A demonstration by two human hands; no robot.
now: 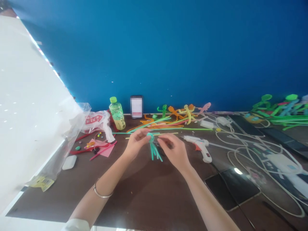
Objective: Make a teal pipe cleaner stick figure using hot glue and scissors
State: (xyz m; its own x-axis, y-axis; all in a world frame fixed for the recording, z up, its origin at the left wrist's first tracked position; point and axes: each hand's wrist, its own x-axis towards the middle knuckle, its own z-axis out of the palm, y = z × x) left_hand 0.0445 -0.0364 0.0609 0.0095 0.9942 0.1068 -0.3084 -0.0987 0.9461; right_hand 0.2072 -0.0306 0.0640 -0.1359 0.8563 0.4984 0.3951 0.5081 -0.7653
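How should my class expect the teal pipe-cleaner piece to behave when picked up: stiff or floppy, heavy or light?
The teal pipe-cleaner piece is probably bendy, not rigid: its top is curled tightly at the left hand. Its thin strands hanging loose near the right hand suggest it weighs little and may splay or flop slightly.

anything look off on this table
The white cables sprawl in a messy tangle right of the hot glue gun, and a crumpled clear plastic bag hangs off the left edge of the table.
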